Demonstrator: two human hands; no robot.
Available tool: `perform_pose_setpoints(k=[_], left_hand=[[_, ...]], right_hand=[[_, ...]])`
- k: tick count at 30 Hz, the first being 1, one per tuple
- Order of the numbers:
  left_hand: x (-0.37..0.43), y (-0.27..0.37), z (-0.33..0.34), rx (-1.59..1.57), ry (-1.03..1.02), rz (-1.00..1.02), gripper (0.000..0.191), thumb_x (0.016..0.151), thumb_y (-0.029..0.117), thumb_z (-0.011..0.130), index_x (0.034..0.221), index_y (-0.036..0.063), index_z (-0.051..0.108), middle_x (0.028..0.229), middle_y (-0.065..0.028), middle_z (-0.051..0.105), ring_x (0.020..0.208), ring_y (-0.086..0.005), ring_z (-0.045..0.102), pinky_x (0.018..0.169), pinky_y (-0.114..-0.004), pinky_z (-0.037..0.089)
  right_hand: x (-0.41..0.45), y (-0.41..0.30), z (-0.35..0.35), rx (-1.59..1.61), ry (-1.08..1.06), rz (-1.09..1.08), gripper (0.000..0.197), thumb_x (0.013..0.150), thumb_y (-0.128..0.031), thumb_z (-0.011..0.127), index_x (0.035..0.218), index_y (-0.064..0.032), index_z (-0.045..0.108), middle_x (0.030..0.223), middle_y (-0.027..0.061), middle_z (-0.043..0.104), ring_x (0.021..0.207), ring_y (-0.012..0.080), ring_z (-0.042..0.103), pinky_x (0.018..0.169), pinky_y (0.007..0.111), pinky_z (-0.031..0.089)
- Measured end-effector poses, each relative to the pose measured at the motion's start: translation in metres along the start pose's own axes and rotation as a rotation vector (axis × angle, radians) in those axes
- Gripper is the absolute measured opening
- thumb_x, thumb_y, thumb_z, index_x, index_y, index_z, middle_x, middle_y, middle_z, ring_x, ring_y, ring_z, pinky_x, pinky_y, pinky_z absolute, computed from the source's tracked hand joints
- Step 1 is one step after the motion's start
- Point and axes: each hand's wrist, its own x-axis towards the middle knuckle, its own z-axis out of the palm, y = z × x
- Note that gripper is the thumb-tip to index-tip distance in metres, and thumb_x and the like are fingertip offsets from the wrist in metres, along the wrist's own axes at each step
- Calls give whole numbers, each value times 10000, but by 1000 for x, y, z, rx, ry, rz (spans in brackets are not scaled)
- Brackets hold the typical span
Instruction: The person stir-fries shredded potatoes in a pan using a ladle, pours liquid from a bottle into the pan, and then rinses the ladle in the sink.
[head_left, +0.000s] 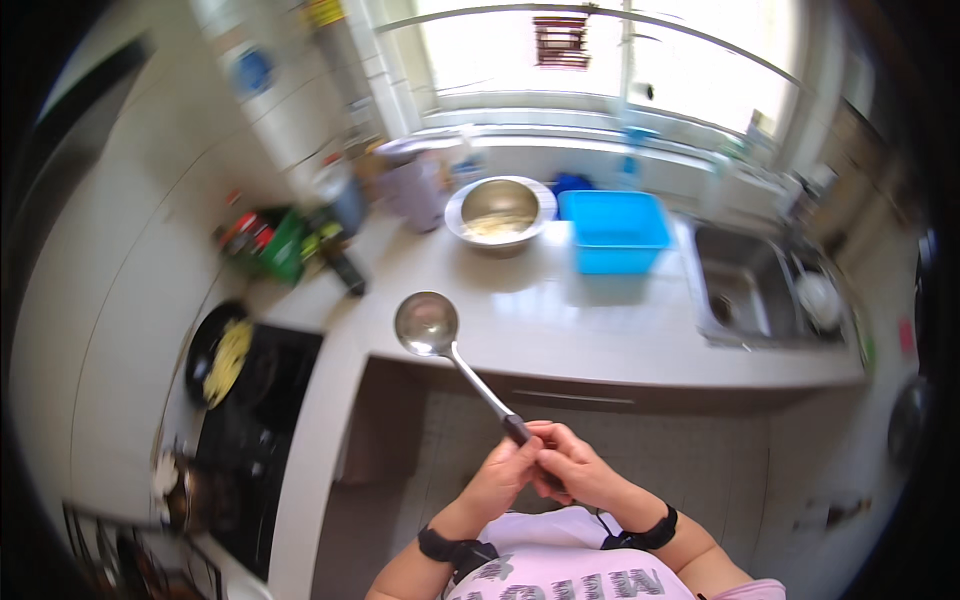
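Note:
A metal soup ladle (427, 324) with a dark handle is held out in front of my body, its bowl up and to the left near the counter's front edge. Both hands grip its handle: my left hand (504, 472) wraps it from the left, and my right hand (576, 461) covers it from the right. The fingers overlap, so much of the handle is hidden. On the stove at left sits a black frying pan (196, 367) with pale yellow strips of food (227, 364) in it. A metal bowl (501, 206) holding pale food stands on the counter.
The black cooktop (247, 420) runs along the left, with a pot (191, 495) nearer me. Beyond the counter edge (600, 371) are a blue plastic basin (619, 232), a steel sink (739, 277), a dark bottle (343, 262), a green container (281, 247) and a lavender pitcher (412, 184).

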Motion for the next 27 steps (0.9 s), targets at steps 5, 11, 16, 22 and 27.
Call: perform_pose_setpoints(k=[5, 11, 16, 22, 27], left_hand=[[87, -2, 82, -9, 20, -111, 312, 978, 261, 467, 1167, 14, 496, 1105, -158, 592, 1041, -274, 606, 910, -398, 492], [185, 5, 144, -203, -252, -358, 182, 947, 255, 489, 966, 75, 513, 710, -41, 502, 562, -133, 425, 508, -270, 355], [265, 0, 199, -243, -343, -535, 186, 959, 262, 455, 967, 81, 498, 677, -23, 452, 489, -104, 367, 429, -237, 312], [361, -15, 252, -322, -376, -658, 186, 960, 262, 442, 957, 81, 487, 679, -19, 440, 470, -93, 348, 391, -222, 287], [428, -31, 289, -379, -298, -691, 155, 963, 254, 455, 951, 107, 504, 661, -26, 465, 461, -92, 342, 411, -238, 265]], right_hand=[[-67, -22, -88, -46, 326, -199, 274, 978, -246, 529, 1159, -48, 474, 700, 27, 609, 517, 43, 504, 436, 205, 390], [-154, -70, -225, -99, 748, -369, 296, 976, -316, 547, 1005, -24, 588, 677, 30, 615, 495, 45, 487, 469, 188, 397], [-183, -109, -370, -148, 1108, -545, 290, 969, -307, 562, 1045, -29, 598, 739, 37, 617, 537, 55, 539, 496, 177, 422], [-209, -123, -568, -262, 1425, -552, 382, 931, -211, 617, 1206, 47, 555, 879, 77, 659, 674, 96, 627, 589, 213, 492], [-220, -156, -741, -503, 1520, -407, 500, 883, -241, 655, 1267, 50, 522, 965, 135, 674, 757, 162, 655, 687, 282, 515]])
